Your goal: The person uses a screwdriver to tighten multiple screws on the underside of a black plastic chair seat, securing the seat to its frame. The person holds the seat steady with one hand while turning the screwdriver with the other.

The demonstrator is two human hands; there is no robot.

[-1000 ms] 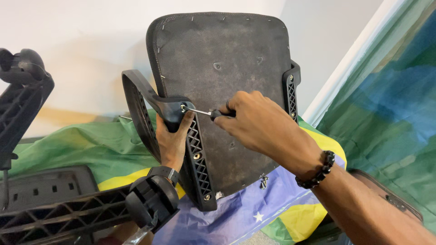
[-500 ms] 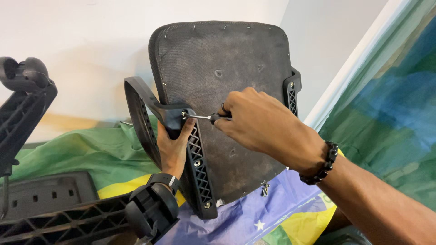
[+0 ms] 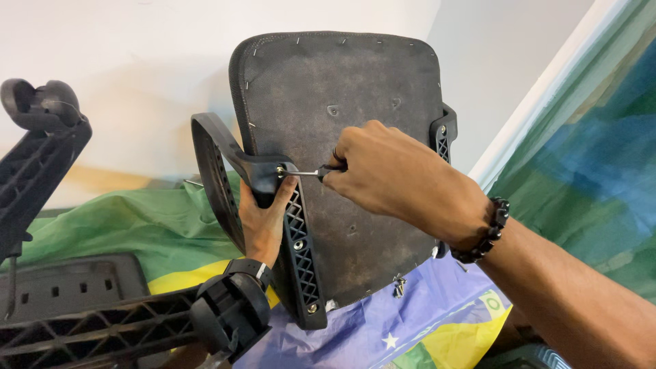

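Your right hand is closed around a screwdriver, its tip set on a screw at the top of the armrest. Your left hand grips that armrest from behind, steadying it against the upright seat, which stands on the flag cloth. A black chair base lies at lower left.

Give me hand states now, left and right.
Left hand: closed around the black armrest bracket on the upturned chair seat.
Right hand: closed on a screwdriver, tip at the bracket's top screw.
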